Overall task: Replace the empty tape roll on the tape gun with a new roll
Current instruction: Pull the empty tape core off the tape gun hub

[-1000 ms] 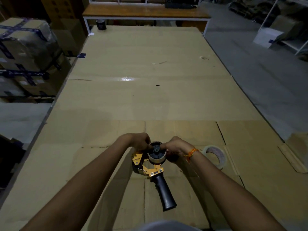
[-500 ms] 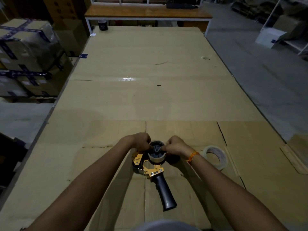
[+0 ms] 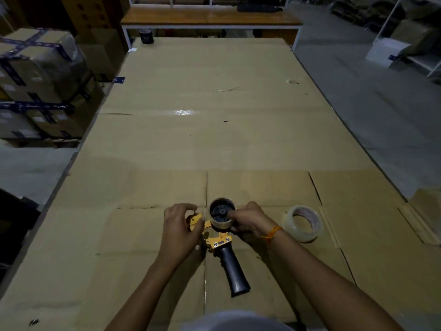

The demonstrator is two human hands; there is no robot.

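Tape gun lying on cardboard-covered table, black handle nearest, left hand curled on yellow front end, right hand fingers pinching empty core on spool, new clear roll just right, untouched

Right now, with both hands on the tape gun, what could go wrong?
The left hand is wrapped round the yellow front end of the tape gun, where a cutting blade usually sits, so a slip might nick a finger. The handle lies free; as the right hand pulls the roll, the gun may twist.
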